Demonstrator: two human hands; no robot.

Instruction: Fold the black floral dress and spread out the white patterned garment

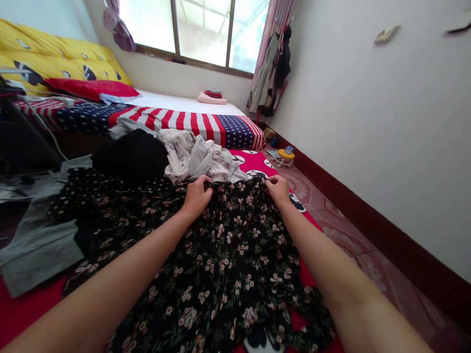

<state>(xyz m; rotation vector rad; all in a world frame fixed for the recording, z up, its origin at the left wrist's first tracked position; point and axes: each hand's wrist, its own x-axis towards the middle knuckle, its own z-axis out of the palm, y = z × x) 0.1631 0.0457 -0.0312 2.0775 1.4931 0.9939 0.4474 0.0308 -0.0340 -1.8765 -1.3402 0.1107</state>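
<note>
Black floral garment (228,264): spread, loosely rumpled, over a red patterned sheet (263,159), directly in front of the wearer; whether a dress or a blouse is meant by its cut cannot be told.
Left-hand grip: the far edge is pinched between thumb and fingers by the left hand (198,196).
Right-hand grip: the same edge is held near its right end by the right hand (276,190), narrowly pinched; a short stretch of fabric is spanned between the two.
Snag risk: neighbouring clothes could be dragged along if the edge is pulled, since the pale printed garment (180,152) is met just beyond it; creases could be set by uneven tension.
Lie of the fabric: the held edge is pointed toward the window (202,34); the long axis appears to be run from there back toward the wearer, with more cloth spread leftward.
Left side: a black garment (128,157) is heaped beside the pale one, and grey trousers (44,250) are laid nearer.
Beyond: a bed is draped with a stars-and-stripes cover (165,120).
</note>
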